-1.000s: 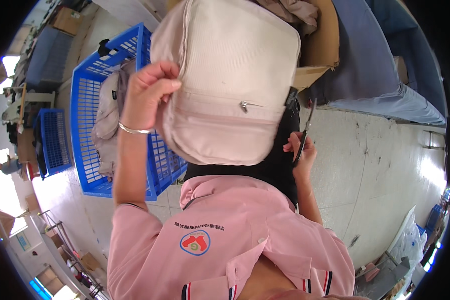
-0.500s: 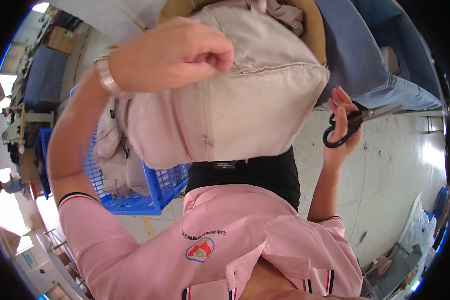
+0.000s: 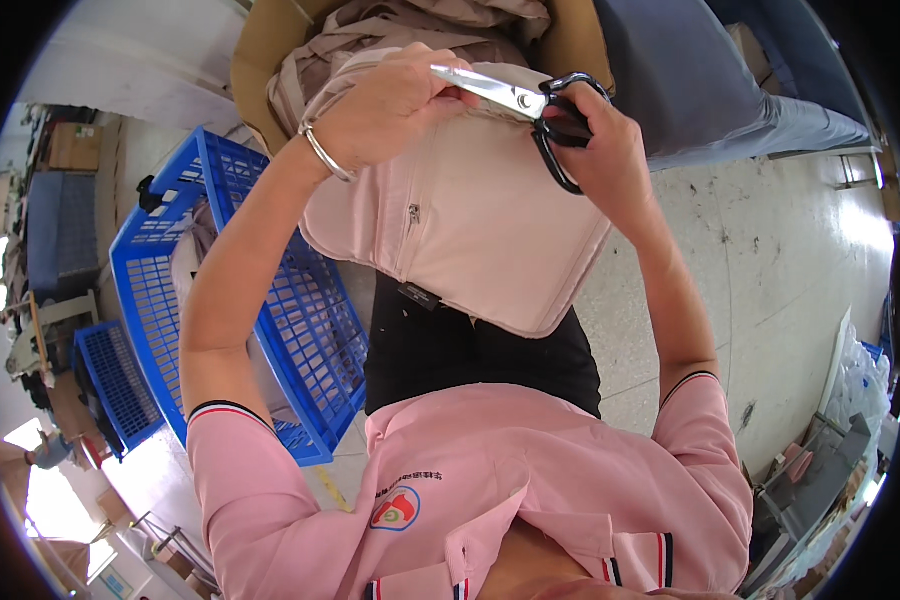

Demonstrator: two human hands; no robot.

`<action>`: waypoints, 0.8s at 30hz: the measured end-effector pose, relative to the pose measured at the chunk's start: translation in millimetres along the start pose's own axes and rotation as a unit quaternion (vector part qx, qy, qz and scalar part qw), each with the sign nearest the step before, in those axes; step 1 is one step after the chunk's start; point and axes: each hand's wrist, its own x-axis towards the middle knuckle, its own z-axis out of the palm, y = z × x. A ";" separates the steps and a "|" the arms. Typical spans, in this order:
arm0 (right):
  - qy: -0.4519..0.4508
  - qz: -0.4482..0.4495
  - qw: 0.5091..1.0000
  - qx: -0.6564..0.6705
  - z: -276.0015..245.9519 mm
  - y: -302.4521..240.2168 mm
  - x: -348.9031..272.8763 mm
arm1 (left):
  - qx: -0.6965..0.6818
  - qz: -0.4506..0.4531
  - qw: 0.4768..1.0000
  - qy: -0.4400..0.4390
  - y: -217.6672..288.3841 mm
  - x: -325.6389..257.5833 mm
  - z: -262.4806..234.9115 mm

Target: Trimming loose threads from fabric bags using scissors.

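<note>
A pale pink fabric bag (image 3: 500,225) with a zipper (image 3: 413,215) hangs in front of my thighs, a small black label at its lower edge. My left hand (image 3: 385,108), with a bangle at the wrist, is closed on the bag's upper part; exactly what its fingertips pinch is hidden. In my right hand (image 3: 602,158) are black-handled scissors (image 3: 498,92), fingers through the loops. Their blades point left across the top of the bag, and the tips reach my left fingers.
Beyond the bag stands a cardboard box (image 3: 254,75) with more pink fabric pieces (image 3: 400,30). A blue plastic basket (image 3: 315,330) holding similar pieces is at my left. Blue cloth (image 3: 685,90) covers something at the far right. Grey floor (image 3: 710,250) lies below it.
My right hand has brought the scissors from the right side over the bag to my left fingers. The bag has tilted and shifted, showing more of the box and basket.
</note>
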 end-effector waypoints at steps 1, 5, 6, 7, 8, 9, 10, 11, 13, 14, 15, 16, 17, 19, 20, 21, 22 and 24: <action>-0.013 0.018 1.000 0.018 1.3 0.7 4.7 | -0.010 -0.025 1.000 -0.002 -2.4 0.0 2.8; -0.100 0.121 0.981 0.115 -4.5 11.8 -0.3 | -0.001 0.015 1.000 0.009 -13.9 0.0 16.4; -0.096 0.138 0.977 0.129 -4.7 12.4 -4.7 | 0.007 0.012 1.000 0.014 -14.2 -2.3 20.2; -0.093 0.144 0.977 0.127 -5.3 16.8 -8.0 | 0.013 0.010 1.000 0.018 -12.9 -3.0 23.7; -0.090 0.153 0.971 0.161 -5.3 22.6 -12.4 | 0.008 0.013 1.000 0.015 -12.0 -2.1 26.2; -0.085 0.162 0.963 0.195 -6.7 27.4 -16.1 | -0.040 -0.021 0.999 0.002 -10.7 -0.5 27.5; -0.082 0.167 0.963 0.193 -12.1 31.5 -17.1 | -0.087 -0.056 0.995 -0.011 -10.1 -0.1 28.6; -0.085 0.129 0.984 0.092 -21.5 36.9 -17.1 | -0.091 -0.053 0.994 -0.014 -11.1 -1.2 31.3; -0.088 0.091 0.992 -0.012 -41.3 40.9 -17.8 | -0.072 -0.032 0.996 0.051 -14.1 -4.2 35.6; -0.111 0.030 0.988 -0.102 -52.2 39.9 -17.3 | -0.075 -0.030 0.995 0.050 -14.7 -4.7 36.8; -0.135 -0.033 0.972 -0.189 -61.4 42.2 -18.5 | -0.083 -0.032 0.994 0.070 -15.0 -5.4 37.4; -0.143 -0.073 0.959 -0.233 -67.4 51.3 -21.1 | -0.090 -0.035 0.991 0.090 -14.9 -6.1 38.2; -0.144 -0.071 0.959 -0.233 -71.6 58.0 -24.7 | -0.092 -0.035 0.991 0.089 -15.3 -6.4 39.2; -0.137 -0.156 0.925 -0.317 -75.4 64.8 -28.8 | -0.091 -0.031 0.990 0.102 -16.2 -7.4 41.4; -0.138 -0.154 0.926 -0.317 -76.0 65.2 -27.9 | -0.092 -0.032 0.990 0.101 -16.8 -7.4 42.5; -0.161 -0.154 0.923 -0.315 -77.2 63.8 -25.6 | -0.093 -0.029 0.990 0.105 -17.7 -6.9 43.5; -0.184 -0.154 0.919 -0.312 -77.3 61.6 -23.1 | -0.093 -0.028 0.989 0.108 -18.2 -7.4 44.2; -0.201 -0.142 0.919 -0.308 -73.1 54.0 -17.8 | -0.097 -0.026 0.989 0.109 -16.7 -7.3 44.3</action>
